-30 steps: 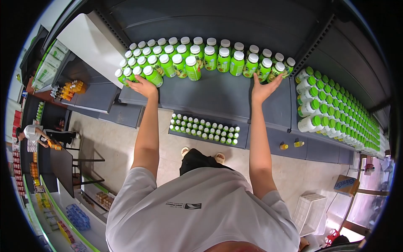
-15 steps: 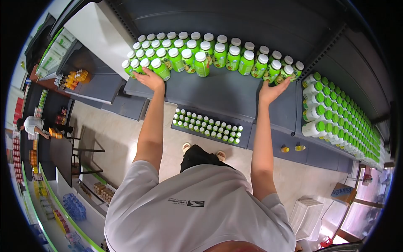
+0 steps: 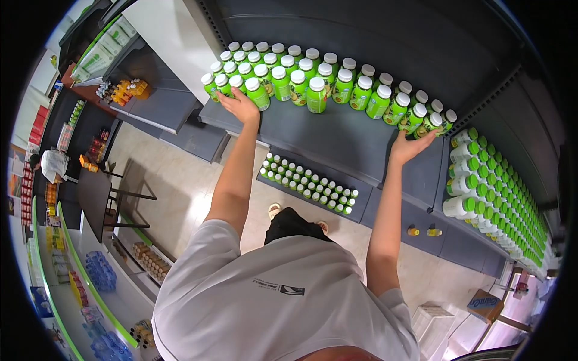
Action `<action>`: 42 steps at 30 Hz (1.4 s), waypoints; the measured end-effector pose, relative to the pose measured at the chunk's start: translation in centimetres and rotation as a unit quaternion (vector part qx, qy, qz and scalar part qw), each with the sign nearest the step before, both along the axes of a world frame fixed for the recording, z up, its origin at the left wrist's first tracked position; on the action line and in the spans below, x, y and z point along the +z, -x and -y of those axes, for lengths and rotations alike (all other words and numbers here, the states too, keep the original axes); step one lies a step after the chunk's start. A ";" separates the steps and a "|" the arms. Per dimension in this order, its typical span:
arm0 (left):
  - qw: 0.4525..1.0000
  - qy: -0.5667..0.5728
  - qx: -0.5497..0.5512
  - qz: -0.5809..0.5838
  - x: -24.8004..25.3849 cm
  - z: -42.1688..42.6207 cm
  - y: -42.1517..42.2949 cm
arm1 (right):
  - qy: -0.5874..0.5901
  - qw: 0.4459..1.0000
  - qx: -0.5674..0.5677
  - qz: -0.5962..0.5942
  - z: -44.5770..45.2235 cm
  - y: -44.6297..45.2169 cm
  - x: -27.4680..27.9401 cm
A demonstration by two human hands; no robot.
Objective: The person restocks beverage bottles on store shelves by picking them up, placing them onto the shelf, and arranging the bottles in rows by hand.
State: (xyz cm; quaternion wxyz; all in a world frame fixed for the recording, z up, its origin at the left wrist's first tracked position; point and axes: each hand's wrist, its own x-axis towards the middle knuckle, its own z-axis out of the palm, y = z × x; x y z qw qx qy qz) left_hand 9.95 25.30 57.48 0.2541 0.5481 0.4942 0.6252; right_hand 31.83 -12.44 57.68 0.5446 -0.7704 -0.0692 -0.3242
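Observation:
Rows of green bottles with white caps stand upright on a dark grey shelf. At the left end of the front row, my left hand rests against the bottles, fingers stretched out and spread. My right hand lies along the front of the bottles at the right end, its thumb and fingers apart. Neither hand is wrapped round a bottle. The fingertips of both are partly hidden among the bottles.
Small white-capped bottles fill part of a lower shelf. White bottles with green caps are stacked on the right. Two small yellow bottles sit lower down. A table and another person are at left; a cardboard box is at lower right.
The view has turned, so the shelf and both hands appear further right and tilted. Both hands keep their places at the ends of the bottle rows.

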 end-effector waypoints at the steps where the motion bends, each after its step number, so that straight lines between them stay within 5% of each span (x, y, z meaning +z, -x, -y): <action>1: 1.000 0.001 0.000 0.002 0.0 0.0 0.0 | -0.001 1.000 0.000 0.001 0.0 0.0 -0.1; 42: 1.000 -0.003 0.009 -0.007 -0.3 -0.3 -0.1 | -0.009 1.000 0.003 0.011 0.2 -0.4 -0.5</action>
